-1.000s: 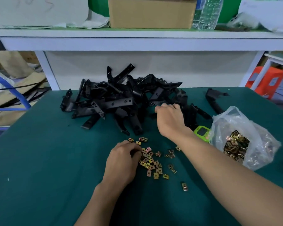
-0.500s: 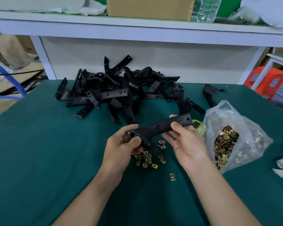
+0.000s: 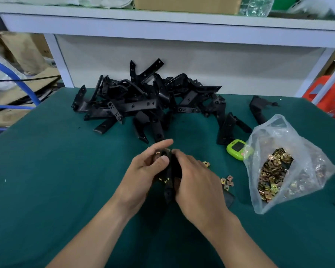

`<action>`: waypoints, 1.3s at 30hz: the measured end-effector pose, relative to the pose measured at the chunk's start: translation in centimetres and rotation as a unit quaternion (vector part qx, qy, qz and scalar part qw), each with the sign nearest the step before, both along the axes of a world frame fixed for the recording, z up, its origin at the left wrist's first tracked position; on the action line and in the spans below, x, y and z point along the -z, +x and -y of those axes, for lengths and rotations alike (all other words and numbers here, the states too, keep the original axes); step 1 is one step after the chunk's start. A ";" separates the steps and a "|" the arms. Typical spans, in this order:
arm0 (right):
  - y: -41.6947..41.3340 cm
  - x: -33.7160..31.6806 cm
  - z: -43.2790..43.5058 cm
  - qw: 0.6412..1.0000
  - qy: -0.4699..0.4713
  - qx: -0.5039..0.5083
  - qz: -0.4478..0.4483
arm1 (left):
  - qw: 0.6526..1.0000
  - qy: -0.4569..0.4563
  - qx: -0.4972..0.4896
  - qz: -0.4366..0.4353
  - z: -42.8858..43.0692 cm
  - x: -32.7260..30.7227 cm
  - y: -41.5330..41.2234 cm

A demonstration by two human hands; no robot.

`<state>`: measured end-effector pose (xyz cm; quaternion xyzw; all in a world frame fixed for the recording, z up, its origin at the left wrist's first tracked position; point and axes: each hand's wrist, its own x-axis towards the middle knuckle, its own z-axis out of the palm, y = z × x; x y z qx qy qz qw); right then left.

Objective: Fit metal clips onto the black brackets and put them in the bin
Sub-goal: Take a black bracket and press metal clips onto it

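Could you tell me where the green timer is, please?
In the head view, the green timer lies right of centre, against the left edge of the plastic bag.

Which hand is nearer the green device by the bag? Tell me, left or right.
Right. The right hand grips the black bracket just left of the green device, nearer the person; the left hand grips it farther left.
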<state>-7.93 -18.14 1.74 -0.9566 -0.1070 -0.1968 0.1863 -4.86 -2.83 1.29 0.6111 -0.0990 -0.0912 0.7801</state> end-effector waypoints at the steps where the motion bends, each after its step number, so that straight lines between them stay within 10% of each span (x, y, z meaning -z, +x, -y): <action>1: 0.1 0.1 0.3 1.000 0.019 0.011 -0.010 | 1.000 0.005 -0.012 0.005 0.0 0.0 -0.1; 7: 1.3 -0.1 2.7 0.986 0.115 0.105 -0.060 | 0.939 0.229 -0.243 0.080 -0.7 -0.1 0.1; 12: 1.7 0.3 3.3 0.973 0.108 0.191 -0.074 | 0.871 0.445 -0.078 0.192 0.3 0.7 -0.8; 17: 1.4 1.0 2.5 0.971 0.005 0.205 -0.120 | 0.726 0.637 0.039 0.256 2.0 2.3 -1.6; 23: 1.4 1.6 1.6 0.984 0.130 0.063 -0.109 | 0.692 0.656 0.031 0.301 1.2 2.1 -1.0; 32: 1.4 0.3 3.7 0.986 0.136 0.088 -0.040 | 0.824 0.521 -0.124 0.184 -1.0 1.6 0.1; 39: 1.4 0.6 4.1 0.986 0.115 0.058 -0.105 | 0.810 0.541 -0.080 0.214 -1.0 0.9 0.2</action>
